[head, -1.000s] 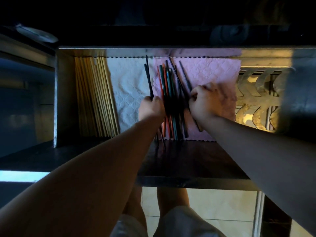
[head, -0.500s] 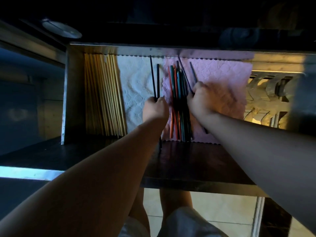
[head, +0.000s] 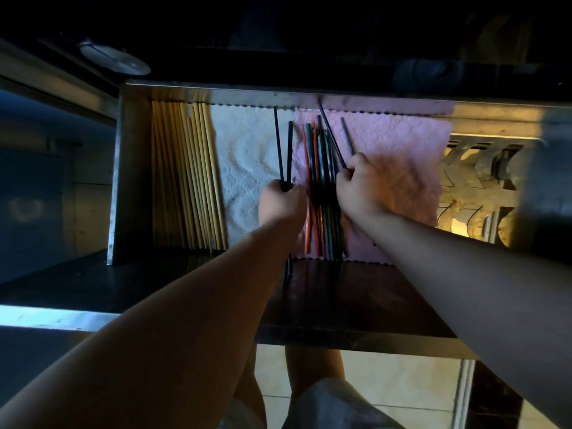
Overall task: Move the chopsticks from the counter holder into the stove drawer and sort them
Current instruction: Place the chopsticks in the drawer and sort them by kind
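Note:
The open metal drawer [head: 123,168] holds a row of pale wooden chopsticks [head: 188,178] at its left side. A pile of red, teal and dark chopsticks [head: 320,193] lies on the seam between a white cloth [head: 244,156] and a pink cloth [head: 399,156]. My left hand [head: 280,202] is shut on two black chopsticks [head: 284,150] that point away over the white cloth. My right hand [head: 362,187] is shut on two dark chopsticks [head: 332,134] just right of the pile.
A perforated metal rack [head: 476,187] fills the drawer's right end. The dark drawer front [head: 340,292] runs below the cloths. A round metal lid [head: 114,58] sits at the upper left. My legs and a tiled floor [head: 402,382] show beneath.
My left hand went from one black chopstick to two and edged left over the white cloth. My right hand lifted off the pink cloth with dark chopsticks in it.

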Demonstrator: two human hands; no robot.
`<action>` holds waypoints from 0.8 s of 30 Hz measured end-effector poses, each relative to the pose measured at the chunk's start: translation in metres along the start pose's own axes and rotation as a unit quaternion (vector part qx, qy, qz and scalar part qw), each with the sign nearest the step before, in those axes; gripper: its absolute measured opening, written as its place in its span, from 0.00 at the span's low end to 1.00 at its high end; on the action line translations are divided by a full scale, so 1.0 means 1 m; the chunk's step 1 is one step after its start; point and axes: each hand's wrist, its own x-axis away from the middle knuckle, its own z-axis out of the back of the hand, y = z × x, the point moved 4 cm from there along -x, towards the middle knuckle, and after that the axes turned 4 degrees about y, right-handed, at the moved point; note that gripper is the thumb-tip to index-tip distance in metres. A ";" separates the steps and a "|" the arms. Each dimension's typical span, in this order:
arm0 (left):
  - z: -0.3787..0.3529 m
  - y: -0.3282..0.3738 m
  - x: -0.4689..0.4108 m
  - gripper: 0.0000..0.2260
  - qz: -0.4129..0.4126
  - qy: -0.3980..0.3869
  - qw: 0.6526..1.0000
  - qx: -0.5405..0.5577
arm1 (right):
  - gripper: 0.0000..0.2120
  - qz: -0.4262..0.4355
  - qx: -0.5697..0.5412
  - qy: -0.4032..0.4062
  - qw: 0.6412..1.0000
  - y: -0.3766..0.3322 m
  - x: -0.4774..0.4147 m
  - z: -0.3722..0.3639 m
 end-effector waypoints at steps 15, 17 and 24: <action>-0.027 -0.002 -0.009 0.08 -0.013 0.007 0.998 -0.060 | 0.05 -0.005 -0.093 0.009 0.996 0.015 0.007 -0.003; -0.021 -0.005 -0.009 0.06 -0.012 0.005 0.998 -0.061 | 0.08 -0.015 -0.092 -0.005 0.996 0.011 0.005 -0.010; -0.007 -0.008 -0.013 0.06 -0.006 0.003 0.999 -0.037 | 0.08 -0.029 -0.054 0.011 0.998 0.001 -0.007 -0.021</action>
